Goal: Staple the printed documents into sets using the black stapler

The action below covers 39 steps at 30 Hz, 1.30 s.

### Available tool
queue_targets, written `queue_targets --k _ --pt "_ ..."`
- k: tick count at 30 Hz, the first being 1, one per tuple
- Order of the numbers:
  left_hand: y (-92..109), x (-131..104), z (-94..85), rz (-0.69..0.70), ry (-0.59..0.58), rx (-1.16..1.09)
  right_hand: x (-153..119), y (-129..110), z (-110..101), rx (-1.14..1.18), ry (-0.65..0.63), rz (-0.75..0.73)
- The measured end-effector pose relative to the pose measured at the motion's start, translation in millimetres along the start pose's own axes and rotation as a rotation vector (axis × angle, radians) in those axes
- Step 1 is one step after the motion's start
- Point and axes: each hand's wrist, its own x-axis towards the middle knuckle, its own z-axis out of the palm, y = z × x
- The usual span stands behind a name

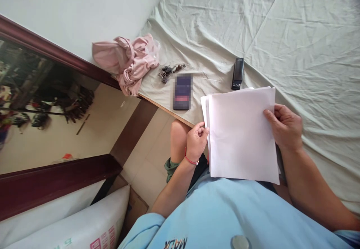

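my left grip (197, 141) pinches one long edge and my right grip (287, 127) clamps the other of the white paper stack (242, 136) between them, its length running away from me toward the black stapler (238, 72).

A plain white wall (118, 5) fills 11 o'clock. A broad flat surface under a creased, pale grey-green cloth (309, 65) stretches from 12 round to 4 o'clock; a thin wooden edge (168, 112) shows near the centre. At 8 o'clock lies light tiled floor (149, 144), crossed by a dark brown strip (135, 129). Glossy dark-red frame bars (56, 52) run at 10 and 8 o'clock, pale floor showing between them. Light is soft and even.
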Motion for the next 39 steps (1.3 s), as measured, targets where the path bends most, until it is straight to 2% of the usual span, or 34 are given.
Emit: queue_targets --k 7,14,22,27,33,39 --pt "6 8 5.8 -0.037 0.011 -0.071 0 -6 1 0.007 0.018 -0.001" --pt "11 8 7.3 -0.036 0.080 -0.136 0 -7 1 0.016 0.013 0.015" --pt "18 5 10.4 -0.056 -0.087 -0.205 -1 -7 -1 -0.012 0.006 0.013" --pt "11 7 10.1 0.001 -0.019 -0.146 -1 -6 0 -0.030 0.003 -0.006" --pt "11 7 9.6 -0.116 -0.032 -0.280 0 -6 1 -0.041 0.004 -0.009" --pt "10 5 9.6 -0.117 0.013 -0.250 -1 -6 0 -0.067 -0.005 -0.023"
